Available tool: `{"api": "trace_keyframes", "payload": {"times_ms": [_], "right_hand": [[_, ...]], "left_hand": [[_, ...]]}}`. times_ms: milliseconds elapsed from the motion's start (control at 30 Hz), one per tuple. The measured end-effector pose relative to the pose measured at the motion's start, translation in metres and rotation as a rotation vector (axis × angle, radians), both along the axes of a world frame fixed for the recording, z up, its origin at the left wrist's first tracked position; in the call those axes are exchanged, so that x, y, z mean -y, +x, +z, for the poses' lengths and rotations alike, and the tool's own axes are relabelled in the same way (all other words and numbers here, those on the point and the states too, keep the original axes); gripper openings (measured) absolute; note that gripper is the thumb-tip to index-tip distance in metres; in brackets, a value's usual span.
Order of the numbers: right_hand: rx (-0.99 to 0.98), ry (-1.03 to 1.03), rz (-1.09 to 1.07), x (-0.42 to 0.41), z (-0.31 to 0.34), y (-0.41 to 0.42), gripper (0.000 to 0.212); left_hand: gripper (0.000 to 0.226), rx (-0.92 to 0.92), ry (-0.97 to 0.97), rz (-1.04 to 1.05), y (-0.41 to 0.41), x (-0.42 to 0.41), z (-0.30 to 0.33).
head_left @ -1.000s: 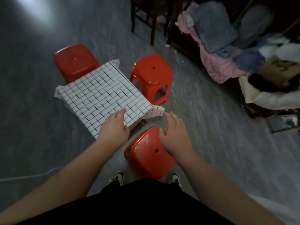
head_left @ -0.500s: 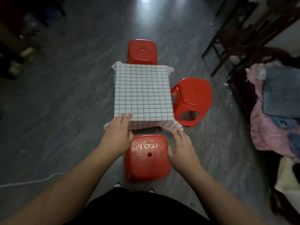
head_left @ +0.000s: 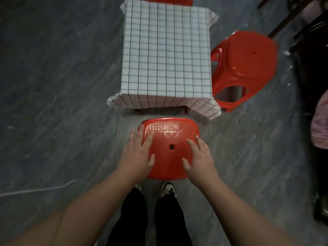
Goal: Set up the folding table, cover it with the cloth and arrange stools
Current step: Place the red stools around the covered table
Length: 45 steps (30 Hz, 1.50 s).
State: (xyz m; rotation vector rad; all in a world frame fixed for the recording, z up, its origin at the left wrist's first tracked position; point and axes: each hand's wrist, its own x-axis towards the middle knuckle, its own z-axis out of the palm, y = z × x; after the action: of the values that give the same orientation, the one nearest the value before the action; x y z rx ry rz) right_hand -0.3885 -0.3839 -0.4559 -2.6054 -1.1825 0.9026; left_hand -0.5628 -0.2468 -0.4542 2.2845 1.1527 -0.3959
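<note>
A small folding table stands on the floor under a white cloth with a black grid; only its brown leg tips show below the near hem. Directly in front of me stands a red plastic stool with a hole in its seat. My left hand lies flat on the seat's left side, fingers straight. On the seat's right side my right hand rests flat, fingers spread. A second red stool stands at the table's right side. The edge of a third red stool shows beyond the table's far end.
The floor is dark grey stone. A white cable runs across it at lower left. Dark wooden chair legs stand at upper right, and pink fabric hangs at the right edge. My shoes are just behind the near stool.
My left hand left the cloth's near edge and came down onto the stool seat. My right hand shifted from the stool's side onto its top. The view tilted downward and closer.
</note>
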Motion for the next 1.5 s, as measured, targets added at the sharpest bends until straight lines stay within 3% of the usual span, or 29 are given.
{"api": "trace_keyframes", "payload": {"times_ms": [167, 400, 1000, 1500], "right_hand": [[-0.030, -0.122, 0.120, 0.011, -0.094, 0.023, 0.083], [-0.038, -0.132, 0.228, 0.011, -0.143, 0.050, 0.100], [0.077, 0.033, 0.264, 0.032, -0.162, 0.032, 0.096], [0.070, -0.060, 0.290, 0.044, -0.159, 0.010, 0.098]], "left_hand": [[0.092, -0.116, -0.081, -0.016, 0.020, 0.025, -0.093], [0.108, -0.140, -0.057, -0.025, 0.038, 0.032, -0.148], [0.103, -0.099, 0.048, -0.056, 0.020, 0.045, -0.164], [0.102, -0.113, 0.051, -0.063, 0.001, 0.059, -0.165]]}}
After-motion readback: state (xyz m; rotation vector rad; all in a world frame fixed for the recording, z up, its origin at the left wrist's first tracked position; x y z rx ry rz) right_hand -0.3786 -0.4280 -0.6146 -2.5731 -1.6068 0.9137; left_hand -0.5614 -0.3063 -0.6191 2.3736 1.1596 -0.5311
